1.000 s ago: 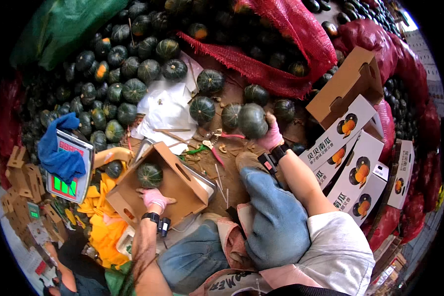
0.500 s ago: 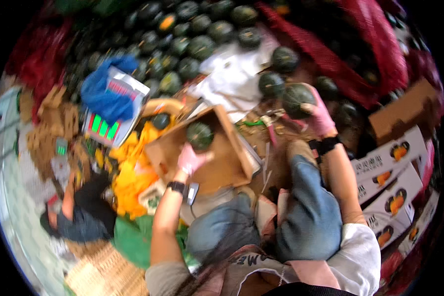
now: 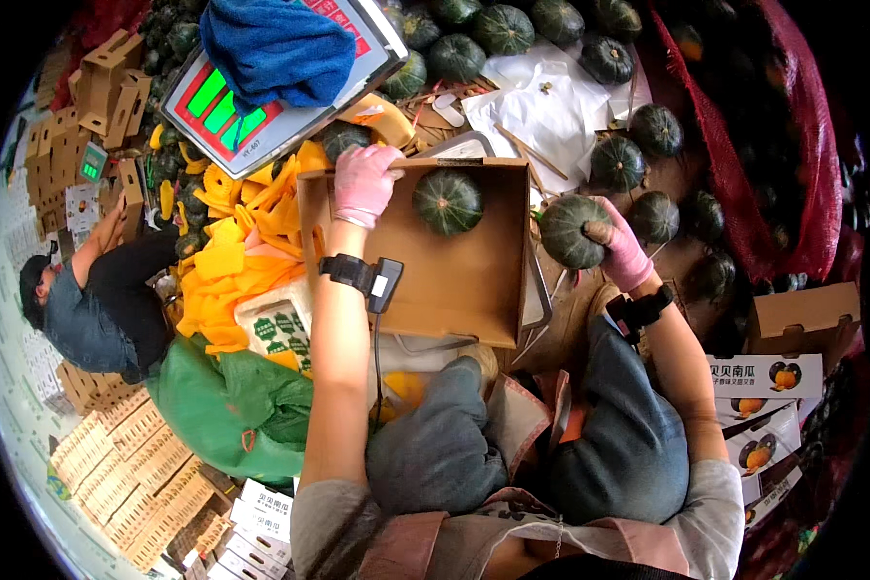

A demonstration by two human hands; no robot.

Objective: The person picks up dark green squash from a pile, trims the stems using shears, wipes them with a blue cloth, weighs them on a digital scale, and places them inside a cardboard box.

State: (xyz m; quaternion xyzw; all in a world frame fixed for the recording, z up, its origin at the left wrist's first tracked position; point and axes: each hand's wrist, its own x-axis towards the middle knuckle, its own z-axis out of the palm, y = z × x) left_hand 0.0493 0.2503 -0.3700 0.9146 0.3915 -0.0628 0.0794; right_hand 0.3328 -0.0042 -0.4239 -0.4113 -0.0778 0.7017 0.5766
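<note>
An open brown cardboard box (image 3: 414,307) stands in front of me, and a dark green pumpkin (image 3: 448,202) rests inside it near the far wall. My left hand (image 3: 364,186), in a pink glove, is closed over the far rim of this box near its left corner. Just off the box's right side, my right hand (image 3: 624,249), also pink-gloved with bare fingertips, grips another green pumpkin (image 3: 571,232). The fingers beneath that pumpkin are hidden.
A scale (image 3: 261,126) with a blue cloth (image 3: 278,50) on it is beyond the box to the left. More pumpkins (image 3: 618,162) lie past white plastic sheeting (image 3: 541,101). Yellow foam pieces (image 3: 251,261) and a green sack (image 3: 232,406) are left; printed cartons (image 3: 768,382) right. Another person (image 3: 106,300) works far left.
My left hand has left the pumpkin in the box and moved to the far rim. The box now sits straighter. My right hand has brought its pumpkin closer to the box.
</note>
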